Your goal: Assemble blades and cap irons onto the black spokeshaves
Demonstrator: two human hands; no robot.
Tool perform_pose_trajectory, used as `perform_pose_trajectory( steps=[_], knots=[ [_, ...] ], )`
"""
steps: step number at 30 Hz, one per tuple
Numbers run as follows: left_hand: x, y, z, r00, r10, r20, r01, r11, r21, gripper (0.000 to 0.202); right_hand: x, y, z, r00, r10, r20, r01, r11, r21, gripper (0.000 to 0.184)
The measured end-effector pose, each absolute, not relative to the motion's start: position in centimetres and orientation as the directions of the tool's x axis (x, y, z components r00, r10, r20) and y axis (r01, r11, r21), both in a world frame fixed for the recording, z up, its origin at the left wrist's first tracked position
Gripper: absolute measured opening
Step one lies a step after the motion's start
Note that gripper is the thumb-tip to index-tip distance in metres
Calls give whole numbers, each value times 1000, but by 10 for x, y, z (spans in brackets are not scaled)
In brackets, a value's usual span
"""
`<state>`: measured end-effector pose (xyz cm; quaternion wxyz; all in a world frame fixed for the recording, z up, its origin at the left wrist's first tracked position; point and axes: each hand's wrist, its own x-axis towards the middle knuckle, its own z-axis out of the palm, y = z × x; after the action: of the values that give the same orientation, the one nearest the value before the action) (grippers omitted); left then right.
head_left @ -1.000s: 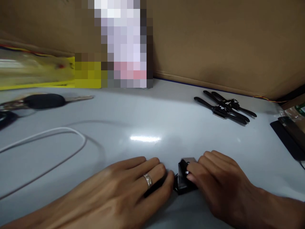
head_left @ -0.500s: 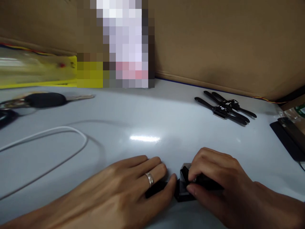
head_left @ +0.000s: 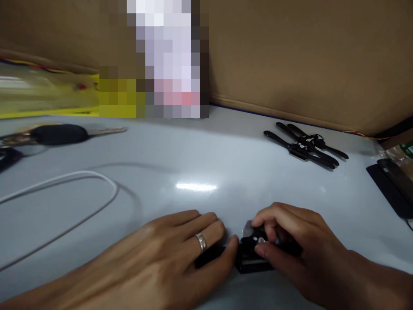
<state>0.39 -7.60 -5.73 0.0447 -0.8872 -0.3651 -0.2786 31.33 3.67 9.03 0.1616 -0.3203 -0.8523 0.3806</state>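
Under fingers (head_left: 211, 233), black tool (head_left: 248, 246); back left, yellow-edged package (head_left: 48, 97), blurred inside.

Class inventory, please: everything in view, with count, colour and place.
Held spokeshave: 1, black, front centre.
Blade: 1, grey, on that spokeshave.
Piled spokeshaves: 3, black, back right.
Car key: 1, black, left.
Probable fob: 1, black, left edge.
Cable: 1, white, left.
Packet: 1, clear and yellow, back left.
Pixelated item: 1, mostly white, back.
Cardboard backdrop: 1, brown, behind everything.
Wires: count unclear, red-yellow, backdrop's foot.
Flat objects: about 2, black, right.
Plastic bag: 1, clear-green, right edge.
Table: 1, grey-white, below.
Ring: 1, silver, left hand.
Left hand: 1, across held spokeshave.
Right hand: 1, by blade.
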Motion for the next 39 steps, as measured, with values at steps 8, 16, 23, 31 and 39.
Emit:
perform_pose_trajectory(
  steps=[8, 16, 23, 31, 39],
  knots=[
    [4, -78, -62, 571, 634, 521, 682, -720, 130, 27, 314, 39, 91, -804, 594, -35, 373, 457, -807, 25],
    [-2, -90, -57, 571, 640, 514, 684, -717, 134, 29, 315, 55, 80, -781, 606, 151, 372, 646, -666, 20],
    [12, -60, -6, 574, 637, 515, 676, -723, 141, 24, 317, 71, 75, -660, 579, 479, 489, 815, -311, 25],
    [27, -19, 43, 610, 574, 546, 612, -779, 135, 42, 322, 61, 89, -755, 384, 531, 335, 923, -192, 39],
    [30, -20, 38, 598, 587, 546, 605, -777, 173, 41, 325, 61, 96, -823, 405, 398, 382, 914, -139, 45]
  ],
)
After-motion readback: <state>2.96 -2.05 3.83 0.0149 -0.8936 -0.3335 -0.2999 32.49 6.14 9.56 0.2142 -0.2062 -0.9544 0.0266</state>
